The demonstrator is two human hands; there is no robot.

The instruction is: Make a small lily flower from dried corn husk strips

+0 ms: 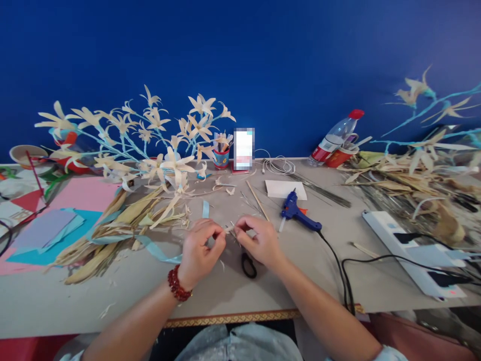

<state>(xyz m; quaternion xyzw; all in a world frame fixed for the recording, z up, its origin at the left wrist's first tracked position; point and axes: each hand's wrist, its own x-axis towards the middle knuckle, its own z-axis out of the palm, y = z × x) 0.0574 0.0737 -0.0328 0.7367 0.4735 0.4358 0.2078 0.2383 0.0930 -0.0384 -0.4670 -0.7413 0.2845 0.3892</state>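
My left hand (201,250), with a red bead bracelet at the wrist, and my right hand (259,240) meet over the grey table (293,271) near its front edge. Both pinch the ends of a small pale strip of dried leaf (230,228) held between their fingertips. A light blue ribbon (158,249) runs from under my left hand toward the pile of dried leaves (112,235) on the left. Black scissors (248,265) lie on the table just under my right hand. A blue glue gun (298,213) rests to the right of my right hand.
Pale leaf flowers on blue stems (150,135) stand at the back left, more at the right (424,95). Coloured paper sheets (56,225) lie at the left. A phone (244,149), a plastic bottle (334,138), a white power strip (406,250) and black cables (345,281) are also here.
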